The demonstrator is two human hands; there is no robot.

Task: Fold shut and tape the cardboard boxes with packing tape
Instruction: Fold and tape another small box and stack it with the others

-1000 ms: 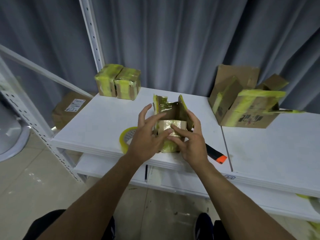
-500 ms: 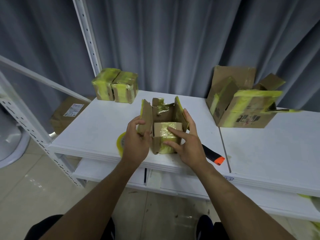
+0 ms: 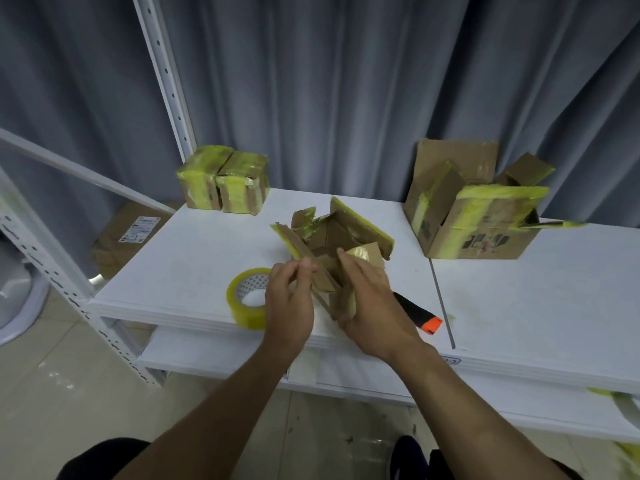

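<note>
Cardboard box (image 3: 349,233), flaps open, in grip of left hand (image 3: 289,306) and right hand (image 3: 373,306).

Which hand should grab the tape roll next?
Probably left. The tape roll lies just beside the left hand; the right hand grips the small box on the far side.

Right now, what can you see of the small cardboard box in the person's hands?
The small cardboard box is brown and worn, with old yellowish tape along its flap edges. It is open, its flaps splayed outward, and is tilted at the front of the white shelf. The left hand pinches its left flap; the right hand grips its near side.
</note>
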